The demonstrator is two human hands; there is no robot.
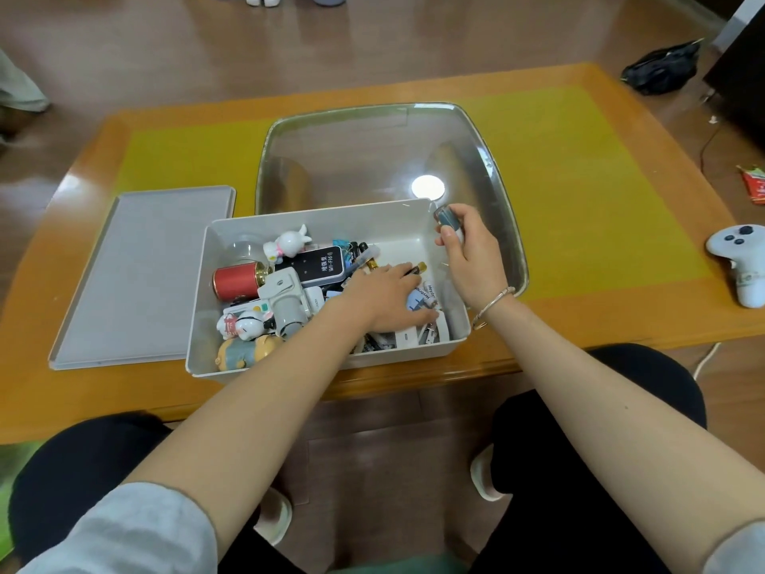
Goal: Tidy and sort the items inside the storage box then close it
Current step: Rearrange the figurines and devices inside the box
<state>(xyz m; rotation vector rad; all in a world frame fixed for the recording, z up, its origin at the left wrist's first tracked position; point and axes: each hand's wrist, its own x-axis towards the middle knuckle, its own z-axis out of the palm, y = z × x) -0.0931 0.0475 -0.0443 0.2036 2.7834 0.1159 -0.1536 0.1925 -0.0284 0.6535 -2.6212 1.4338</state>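
Head view: my right hand point(465, 242) pinches a small dark cylinder point(446, 217) over the storage box point(331, 219) corner; it may slip. My left hand point(389, 296) lies flat, fingers spread on the batteries point(359, 249), which could roll. Beyond lies a clear tray point(476, 130); the lid point(140, 275) waits left.

I'm looking into a home living room, I'd say: a low wooden counter point(579, 76) stands on a glossy wood floor point(165, 47). A game controller point(741, 263) lies on it, and slippers point(275, 519) are on the feet below.
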